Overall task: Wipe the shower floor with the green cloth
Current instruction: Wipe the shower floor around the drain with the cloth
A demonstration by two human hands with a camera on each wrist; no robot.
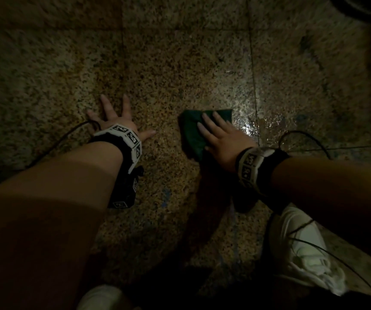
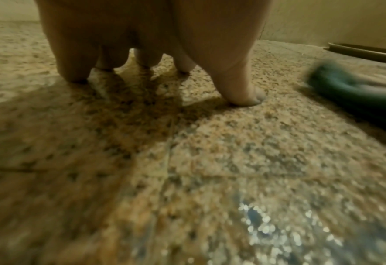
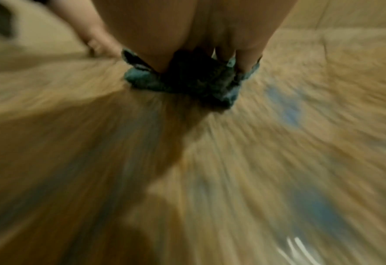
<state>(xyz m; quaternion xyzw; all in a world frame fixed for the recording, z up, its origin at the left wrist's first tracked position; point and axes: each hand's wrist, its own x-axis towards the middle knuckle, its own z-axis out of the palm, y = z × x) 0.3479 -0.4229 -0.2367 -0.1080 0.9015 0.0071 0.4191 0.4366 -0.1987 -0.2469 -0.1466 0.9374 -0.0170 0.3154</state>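
1. Head view: the green cloth (image 1: pixel 193 133) lies folded into a rough square on the speckled, tiled shower floor (image 1: pixel 169 63), dark green and somewhat creased. The right hand (image 1: pixel 222 142) lies flat on its right half, fingers straight and pressing down, not curled around the fabric. Just right of the cloth a wet patch (image 1: pixel 251 124) shines beside a grout line. The left hand (image 1: pixel 118 118) is well apart to the left, fingers spread and palm on the bare tile. Both wrists wear black-and-white marker bands with thin cables. A white shoe (image 1: pixel 303 249) stands at lower right and another white shape shows at the bottom edge. No container can be made out; a dark curved object at the top right corner is too dim to identify.

2. Left wrist view: the left hand's fingertips (image 2: pixel 248 96) touch the floor, fingers extended and holding nothing. The cloth (image 2: pixel 350 95) shows at the right edge, blurred, lying low on the tile apart from this hand. A flat dark rim (image 2: pixel 368 53) sits by the wall behind it; what it is cannot be told.

3. Right wrist view: heavily blurred. The right hand's fingers (image 3: pixel 246 53) rest on the bunched, teal-green cloth (image 3: pixel 187 80), its edges poking out on both sides.
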